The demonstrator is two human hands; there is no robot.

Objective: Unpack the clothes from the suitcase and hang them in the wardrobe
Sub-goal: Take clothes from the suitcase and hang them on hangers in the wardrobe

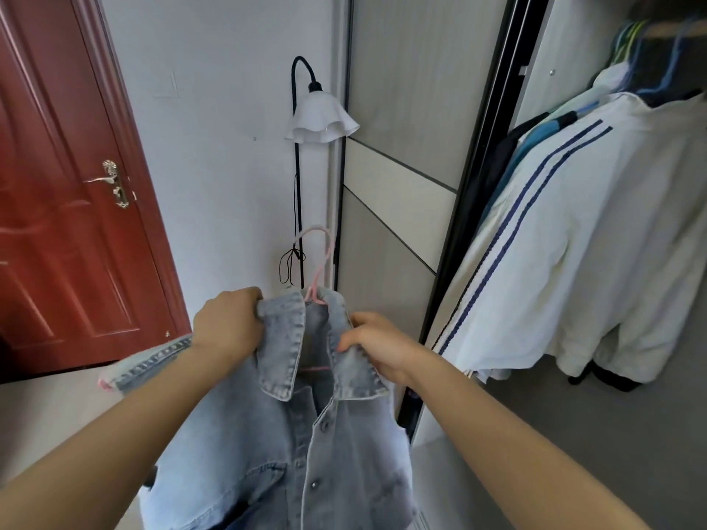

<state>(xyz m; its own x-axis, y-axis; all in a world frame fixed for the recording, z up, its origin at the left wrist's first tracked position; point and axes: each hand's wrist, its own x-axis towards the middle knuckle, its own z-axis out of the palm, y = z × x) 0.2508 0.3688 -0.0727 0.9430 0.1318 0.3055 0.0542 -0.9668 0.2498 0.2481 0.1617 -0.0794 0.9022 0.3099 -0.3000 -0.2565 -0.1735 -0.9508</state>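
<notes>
Gripping denim jacket by collar, left hand and right hand each pinching one flap, likely to seat pink hanger; wardrobe right of jacket, rail not yet reached

Straight ahead of me the jacket sits on a hanger, the hook rising above the collar. My left hand grips the collar's left side and my right hand its right. Behind the jacket a floor lamp stands against the wall (just beside the sliding panel). A door lies far left. To the right, hung garments crowd inside the wardrobe.
</notes>
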